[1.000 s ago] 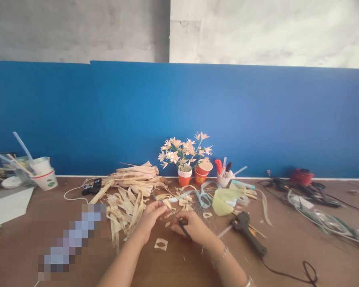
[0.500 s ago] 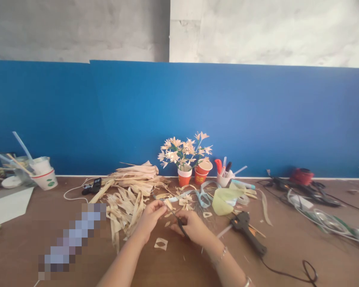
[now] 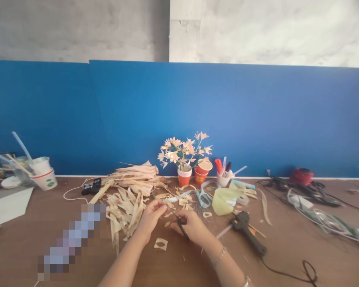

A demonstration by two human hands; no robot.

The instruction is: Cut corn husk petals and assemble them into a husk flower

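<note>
My left hand [image 3: 153, 216] is closed in a pinch near the middle of the table. What its fingertips hold is too small to make out; a pale bit of husk shows just beyond them. My right hand [image 3: 189, 226] grips scissors with black handles [image 3: 182, 228], their thin blades pointing up and left to the left fingertips. Below the hands lies a pale square of husk [image 3: 160, 244] with a leaf-shaped hole cut out. Small cut pieces [image 3: 185, 202] lie behind the hands. Beside my left hand is a heap of dried husks [image 3: 127, 209].
Pale flowers [image 3: 185, 149] stand in a red paper cup [image 3: 184, 177] by the blue partition [image 3: 125, 115]. A black glue gun [image 3: 247, 233] with its cord lies right of my right hand. Farther right are cables [image 3: 326, 219]; at far left stands a white cup [image 3: 44, 178].
</note>
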